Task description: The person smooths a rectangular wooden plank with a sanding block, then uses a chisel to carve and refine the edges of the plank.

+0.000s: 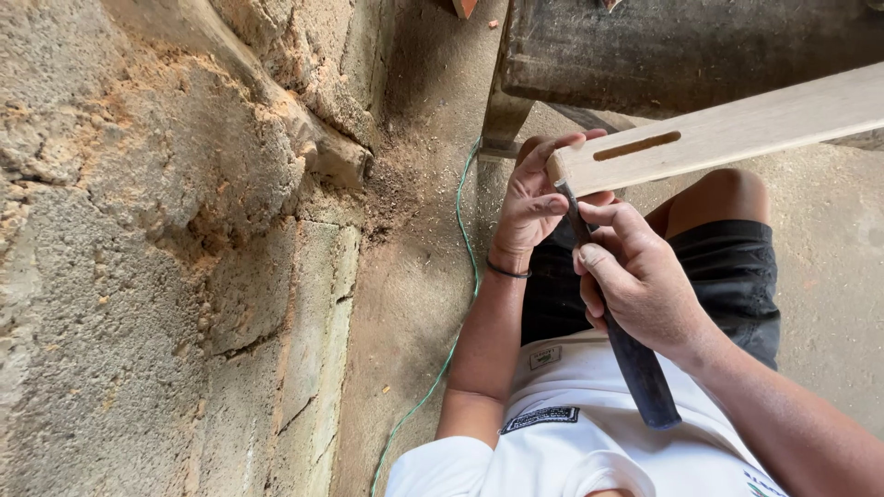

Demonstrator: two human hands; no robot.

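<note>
A pale wooden plank (pixel 755 124) with a narrow slot (pixel 637 145) cut through it reaches in from the right. My left hand (pixel 527 204), with a dark band on its wrist, is wrapped around the plank's near end. My right hand (pixel 640 285) grips a chisel with a long dark handle (pixel 645 377). The chisel's tip rests against the end corner of the plank, next to my left fingers. My knee in dark shorts (pixel 727 248) is under the plank.
A rough block wall (pixel 166 258) with crumbling mortar fills the left. Sawdust lies on the concrete floor (pixel 414 267). A thin green cord (pixel 460 276) runs along it. A dark, heavy wooden bench (pixel 681 46) stands behind the plank.
</note>
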